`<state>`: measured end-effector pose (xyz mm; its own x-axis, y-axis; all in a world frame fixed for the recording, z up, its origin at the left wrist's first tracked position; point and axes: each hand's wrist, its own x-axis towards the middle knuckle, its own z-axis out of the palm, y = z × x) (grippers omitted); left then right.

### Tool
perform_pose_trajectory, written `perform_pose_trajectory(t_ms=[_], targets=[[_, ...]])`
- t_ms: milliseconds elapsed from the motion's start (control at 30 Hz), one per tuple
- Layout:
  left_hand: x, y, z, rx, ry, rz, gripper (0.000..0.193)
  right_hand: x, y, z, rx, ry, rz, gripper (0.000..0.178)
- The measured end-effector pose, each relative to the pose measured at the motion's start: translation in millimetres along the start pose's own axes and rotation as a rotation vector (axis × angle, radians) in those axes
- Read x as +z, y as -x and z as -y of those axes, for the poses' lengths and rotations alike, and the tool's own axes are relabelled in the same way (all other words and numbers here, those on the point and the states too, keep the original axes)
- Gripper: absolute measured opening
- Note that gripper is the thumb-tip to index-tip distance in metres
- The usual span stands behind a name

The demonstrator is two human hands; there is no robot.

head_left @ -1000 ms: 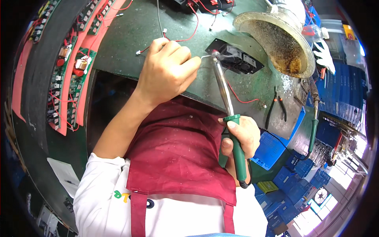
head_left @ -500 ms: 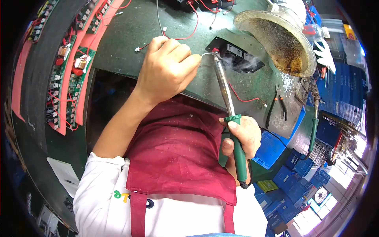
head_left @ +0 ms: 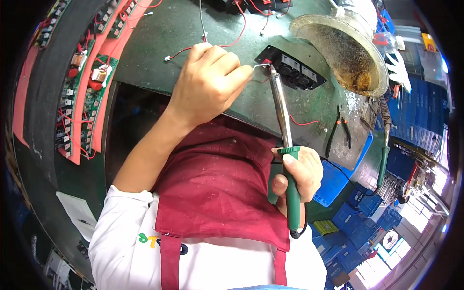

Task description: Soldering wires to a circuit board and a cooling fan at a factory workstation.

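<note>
Black panel point(head_left: 296, 70), just one, lies on the green counter point(head_left: 227, 26) ahead of both hands. Right hand point(head_left: 307, 170) has its fingers wrapped round one soldering iron point(head_left: 281, 106), tip at the panel's left end. Left hand point(head_left: 209, 83) has fingers pinching one thin wire point(head_left: 260, 65). Also one pair of pliers point(head_left: 341, 117), plus a second green-handled iron point(head_left: 383, 165) off right.

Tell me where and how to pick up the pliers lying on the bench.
Best by both handles of the pliers, probably coming from the person's side: the handles are spread and point back toward the body, while the jaws point away. The right hand is nearest, but it holds the soldering iron.
</note>
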<state>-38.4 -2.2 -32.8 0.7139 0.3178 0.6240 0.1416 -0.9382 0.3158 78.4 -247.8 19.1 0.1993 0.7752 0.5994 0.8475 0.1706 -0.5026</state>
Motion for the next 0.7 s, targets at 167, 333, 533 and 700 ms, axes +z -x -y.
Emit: perform_pose_trajectory(t_ms=[167,333,533,700], targets=[[0,-1,-1,-0.005,0.014,-0.014,0.01,2,-4,0,0.001,0.035,0.018,0.034],[2,-2,-2,-0.006,0.021,-0.01,0.009,4,-5,1,0.007,0.056,0.022,0.034],[2,-1,-1,-0.011,0.019,-0.005,0.008,6,-5,1,0.007,0.062,0.027,0.034],[0,1,3,-0.011,0.014,0.0,0.008,11,-6,3,0.003,0.068,0.02,0.034]])
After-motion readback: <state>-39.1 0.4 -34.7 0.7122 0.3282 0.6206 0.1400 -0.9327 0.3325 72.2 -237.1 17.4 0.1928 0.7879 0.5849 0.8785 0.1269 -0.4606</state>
